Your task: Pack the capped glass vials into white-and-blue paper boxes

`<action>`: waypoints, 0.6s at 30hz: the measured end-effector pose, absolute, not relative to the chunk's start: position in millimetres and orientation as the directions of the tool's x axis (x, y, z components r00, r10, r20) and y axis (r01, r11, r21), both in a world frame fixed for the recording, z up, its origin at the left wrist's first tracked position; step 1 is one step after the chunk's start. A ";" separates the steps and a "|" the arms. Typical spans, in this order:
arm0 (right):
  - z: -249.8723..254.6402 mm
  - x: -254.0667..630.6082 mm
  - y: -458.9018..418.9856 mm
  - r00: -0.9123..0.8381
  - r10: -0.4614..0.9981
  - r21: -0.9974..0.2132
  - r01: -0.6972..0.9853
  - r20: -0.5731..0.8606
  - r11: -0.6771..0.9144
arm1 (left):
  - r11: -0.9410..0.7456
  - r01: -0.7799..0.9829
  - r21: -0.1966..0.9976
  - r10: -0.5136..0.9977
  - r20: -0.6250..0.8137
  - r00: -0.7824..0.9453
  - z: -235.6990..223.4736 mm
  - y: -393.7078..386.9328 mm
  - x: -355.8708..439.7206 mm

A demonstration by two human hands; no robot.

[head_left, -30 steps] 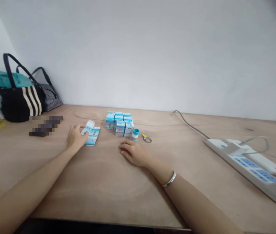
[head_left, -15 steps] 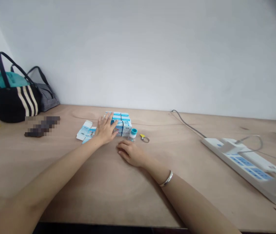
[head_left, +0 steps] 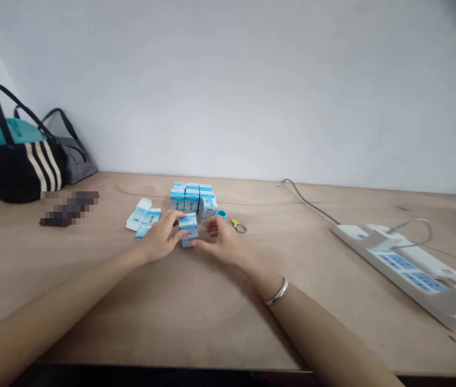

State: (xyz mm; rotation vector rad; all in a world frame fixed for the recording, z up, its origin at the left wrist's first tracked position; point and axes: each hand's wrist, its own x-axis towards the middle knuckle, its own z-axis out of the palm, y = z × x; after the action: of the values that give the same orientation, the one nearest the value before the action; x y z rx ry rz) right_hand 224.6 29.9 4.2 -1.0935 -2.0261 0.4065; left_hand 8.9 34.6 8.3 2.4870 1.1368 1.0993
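Between my hands is a small white-and-blue carton (head_left: 189, 230). My left hand (head_left: 162, 236) grips it from its left side, thumb on the near face. My right hand (head_left: 228, 242) is at its right, with the thumb tip at the carton's lower corner and the other fingers apart from it, partly curled. Behind stand several similar cartons (head_left: 191, 200) in a group. A flattened, unfolded carton (head_left: 143, 215) lies left of them. The bottle with a turquoise cap (head_left: 221, 214) is mostly hidden behind my right hand.
A key ring with a yellow tag (head_left: 240, 227) lies right of the bottle. Farther right is a white power strip (head_left: 389, 263) with a grey cable. At left are a pixelated dark object (head_left: 69, 209), a black striped bag (head_left: 26, 166) and a grey striped bag (head_left: 77, 161).
My left hand left the unfolded carton, reached to the group and brought one carton nearer. My right hand has lifted from the table, opening its fingers beside that carton.
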 end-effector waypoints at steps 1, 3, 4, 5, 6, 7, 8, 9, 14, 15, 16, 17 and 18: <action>6.1 223.7 29.4 -0.335 0.790 -0.624 0.486 0.513 0.611 | -0.704 0.527 0.477 0.707 0.541 0.456 6.3 27.7 6.9; 10.5 221.3 27.7 -0.399 0.728 -0.632 0.364 0.557 0.684 | -0.722 0.450 0.525 0.692 0.531 0.489 1.5 17.0 6.0; 12.8 220.0 26.6 -0.439 0.694 -0.617 0.329 0.570 0.715 | -0.720 0.420 0.552 0.692 0.532 0.487 -1.4 13.6 6.7; 14.9 218.8 25.6 -0.472 0.664 -0.595 0.312 0.580 0.741 | -0.711 0.395 0.582 0.700 0.536 0.471 -4.6 11.6 7.9; 16.8 217.9 24.6 -0.492 0.641 -0.572 0.306 0.590 0.761 | -0.698 0.376 0.609 0.713 0.541 0.446 -7.9 10.7 9.3; 18.6 217.2 23.8 -0.506 0.624 -0.552 0.306 0.596 0.775 | -0.685 0.364 0.631 0.726 0.548 0.416 -11.2 10.8 10.7; 20.4 216.9 23.3 -0.515 0.614 -0.538 0.309 0.598 0.784 | -0.675 0.357 0.646 0.736 0.555 0.386 -14.4 11.5 11.8; 22.1 216.8 22.8 -0.521 0.609 -0.528 0.315 0.598 0.788 | -0.667 0.356 0.655 0.745 0.563 0.359 -17.4 12.5 12.7; 29.8 214.6 22.0 -0.528 0.641 -0.516 0.384 0.557 0.765 | -0.659 0.376 0.651 0.751 0.592 0.291 -26.6 17.5 13.5; 30.2 212.9 22.5 -0.499 0.672 -0.541 0.403 0.547 0.738 | -0.662 0.374 0.649 0.748 0.596 0.291 -27.4 17.9 13.5; 29.8 210.7 23.4 -0.457 0.714 -0.580 0.419 0.531 0.699 | -0.667 0.368 0.647 0.744 0.599 0.295 -28.0 18.2 13.5; 28.6 208.3 24.9 -0.404 0.757 -0.628 0.424 0.513 0.652 | -0.674 0.360 0.645 0.739 0.602 0.302 -28.4 18.4 13.6; 26.8 206.2 26.7 -0.343 0.799 -0.682 0.417 0.494 0.601 | -0.680 0.349 0.645 0.733 0.606 0.309 -28.6 18.4 13.7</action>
State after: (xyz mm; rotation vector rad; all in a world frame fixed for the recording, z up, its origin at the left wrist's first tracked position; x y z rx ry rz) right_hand 206.2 26.7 26.8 -0.9651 -1.9716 0.5640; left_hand 13.7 18.4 -28.6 2.1878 0.9636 1.3285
